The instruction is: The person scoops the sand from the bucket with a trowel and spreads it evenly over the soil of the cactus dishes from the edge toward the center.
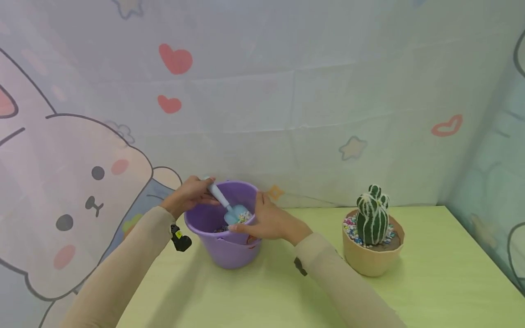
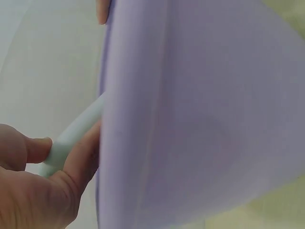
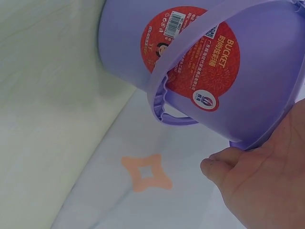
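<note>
A purple bucket (image 1: 231, 253) stands at the left of the table, its mouth facing me. Inside it, my left hand (image 1: 192, 193) holds a small shovel (image 1: 234, 215) by its pale handle. Light-coloured pebbles (image 1: 244, 217) lie on the blue blade, and darker bits show low in the bucket. In the left wrist view, thumb and fingers pinch the handle, while the bucket wall hides the blade. My right hand (image 1: 272, 221) grips the bucket's right rim, thumb lying along the near edge. A red label (image 3: 209, 62) and the hanging bucket handle (image 3: 159, 81) show in the right wrist view.
To the right, a cactus (image 1: 372, 223) grows in a tan pot (image 1: 367, 259), with coloured pebbles over part of its brown soil. A printed cloth (image 1: 262, 114) hangs close behind the yellow-green table (image 1: 262, 296).
</note>
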The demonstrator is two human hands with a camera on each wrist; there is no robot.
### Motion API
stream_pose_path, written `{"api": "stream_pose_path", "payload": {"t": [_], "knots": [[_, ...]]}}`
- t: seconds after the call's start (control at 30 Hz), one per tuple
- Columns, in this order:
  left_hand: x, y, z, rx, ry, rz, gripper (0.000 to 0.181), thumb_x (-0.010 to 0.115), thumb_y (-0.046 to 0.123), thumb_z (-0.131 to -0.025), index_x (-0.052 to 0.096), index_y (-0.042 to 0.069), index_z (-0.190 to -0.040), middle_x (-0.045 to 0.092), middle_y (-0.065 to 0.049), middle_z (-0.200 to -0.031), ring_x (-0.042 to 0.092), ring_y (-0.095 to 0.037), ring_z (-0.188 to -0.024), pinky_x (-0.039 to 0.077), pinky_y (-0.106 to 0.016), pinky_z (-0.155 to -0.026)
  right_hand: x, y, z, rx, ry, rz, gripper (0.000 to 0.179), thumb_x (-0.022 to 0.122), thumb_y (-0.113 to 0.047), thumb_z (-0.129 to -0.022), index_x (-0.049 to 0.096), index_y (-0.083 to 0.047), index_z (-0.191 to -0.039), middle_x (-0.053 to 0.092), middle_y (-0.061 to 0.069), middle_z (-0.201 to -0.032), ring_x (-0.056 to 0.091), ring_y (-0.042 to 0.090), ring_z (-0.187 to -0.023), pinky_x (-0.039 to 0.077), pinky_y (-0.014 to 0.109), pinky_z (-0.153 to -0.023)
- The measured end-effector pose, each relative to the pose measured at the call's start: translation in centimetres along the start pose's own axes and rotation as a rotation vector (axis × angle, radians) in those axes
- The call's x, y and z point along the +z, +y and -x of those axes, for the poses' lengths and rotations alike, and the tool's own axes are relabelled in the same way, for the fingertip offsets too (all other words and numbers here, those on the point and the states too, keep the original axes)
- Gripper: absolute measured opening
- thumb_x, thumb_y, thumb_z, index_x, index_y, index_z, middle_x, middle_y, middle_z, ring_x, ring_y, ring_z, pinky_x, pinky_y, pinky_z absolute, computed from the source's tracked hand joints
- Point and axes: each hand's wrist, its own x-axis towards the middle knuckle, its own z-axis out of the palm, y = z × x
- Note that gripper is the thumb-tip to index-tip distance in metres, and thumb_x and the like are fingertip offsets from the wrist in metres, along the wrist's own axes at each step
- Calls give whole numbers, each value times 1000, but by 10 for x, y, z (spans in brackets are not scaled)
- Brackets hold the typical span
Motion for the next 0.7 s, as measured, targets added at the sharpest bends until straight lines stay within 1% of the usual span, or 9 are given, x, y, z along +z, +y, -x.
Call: {"api": "stream_pose_path", "payload": {"t": [0.1,0.2,0.23,0.37,0.53,0.6,0.7], "knots": [[-6,-4,-2,-7,6,56,43,38,25,-116,55,-15,-119,72,-13,-81,78,-19,-75,70,-34,-85,0,1,-1,-12,10,7,140,57,-90,-84,-6,4,-165,10,27,-174,34,38,-158,43,49,-128],[-13,-9,-2,-6,11,113,43,37,26,-116,53,-14,-122,72,-14,-83,79,-20,-77,70,-34,-86,0,1,-1,-19,16,5,140,58,-89,-83,-5,5,-165,12,27,-173,37,38,-156,45,49,-127],[-16,-10,-1,-5,15,129,41,37,26,-116,54,-11,-117,73,-14,-84,79,-21,-77,70,-34,-86,0,1,-1,-21,19,1,140,59,-89,-83,-5,5,-165,13,27,-173,37,38,-156,45,49,-127],[-24,-12,4,-4,32,204,36,36,25,-116,50,-8,-120,72,-13,-87,79,-21,-80,70,-36,-89,0,0,-1,-17,18,3,142,59,-90,-82,-7,4,-166,10,27,-174,33,37,-159,41,48,-130],[-31,-14,11,-25,49,301,32,38,24,-116,50,-5,-122,73,-13,-86,79,-22,-79,68,-38,-93,1,0,-1,-15,13,13,143,57,-92,-81,-10,3,-165,2,28,-175,24,37,-162,35,48,-133],[-33,-16,14,-34,55,327,31,39,23,-115,50,-5,-121,74,-14,-86,80,-22,-79,69,-36,-90,1,-1,-1,-12,11,14,143,56,-92,-81,-10,3,-165,0,28,-175,22,37,-163,34,47,-134],[-36,-19,18,-39,56,376,32,39,23,-115,49,-5,-125,75,-15,-85,80,-22,-78,70,-33,-85,0,-2,0,-6,11,11,143,56,-92,-81,-10,2,-165,-1,27,-175,21,38,-163,34,48,-134]]}}
